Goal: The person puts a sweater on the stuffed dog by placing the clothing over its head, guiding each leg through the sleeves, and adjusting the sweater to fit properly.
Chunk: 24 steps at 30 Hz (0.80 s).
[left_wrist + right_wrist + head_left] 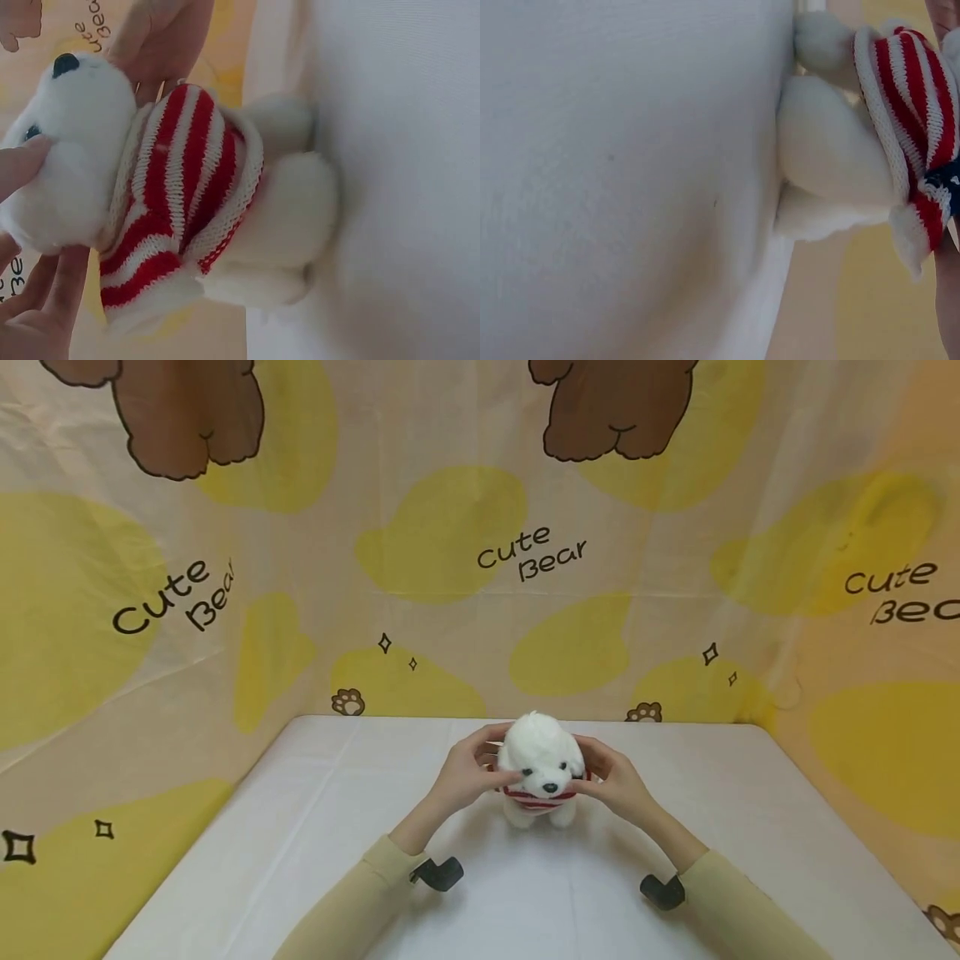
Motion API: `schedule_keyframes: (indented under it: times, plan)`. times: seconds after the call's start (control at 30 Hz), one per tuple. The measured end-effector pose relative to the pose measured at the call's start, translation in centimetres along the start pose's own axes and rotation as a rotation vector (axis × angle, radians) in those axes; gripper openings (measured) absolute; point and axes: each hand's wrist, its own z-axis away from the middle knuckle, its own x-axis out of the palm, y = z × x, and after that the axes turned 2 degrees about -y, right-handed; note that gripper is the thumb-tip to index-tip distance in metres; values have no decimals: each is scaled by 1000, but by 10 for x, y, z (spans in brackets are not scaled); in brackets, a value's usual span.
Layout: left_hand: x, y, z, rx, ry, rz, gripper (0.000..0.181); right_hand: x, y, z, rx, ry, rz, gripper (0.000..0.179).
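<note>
A white plush dog [540,747] with dark eyes and a black nose stands upright on the white table, facing the camera. It wears a red-and-white striped knitted sweater [187,165]; a dark blue patch shows on its side in the right wrist view. My left hand [461,775] holds one side of the dog's head, its thumb on the face near an eye and its fingers curled behind. From the other side my right hand [624,787] grips the head and neck, thumb beside the muzzle. In the right wrist view most of that hand is out of frame.
The white tabletop [360,793] spreads out around the dog. Behind it and on both sides hangs a cloth backdrop [427,552] with yellow patches, brown bears and lettering. A black camera mount [442,874] sits on the left wrist, another mount [662,892] on the right.
</note>
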Motion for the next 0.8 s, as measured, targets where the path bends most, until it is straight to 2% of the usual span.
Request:
schedule_keyframes:
  times: [0.13, 0.33, 0.5, 0.63, 0.8]
  plan:
    - [3, -12, -8, -17, 3, 36, 66, -2, 0, 1, 15, 14, -30, 60]
    - [5, -11, -13, -20, 7, 51, 62, -7, -2, 3, 23, 31, -46, 58]
    - [6, -9, -17, -55, -13, 88, 58, -11, -7, 5, 20, 59, -55, 56]
    - [7, -10, -22, -80, -30, 104, 57, -12, -14, 5, 55, 92, -43, 55]
    - [6, -13, -28, -81, -64, 149, 53, -9, -27, 6, 122, 156, -30, 55]
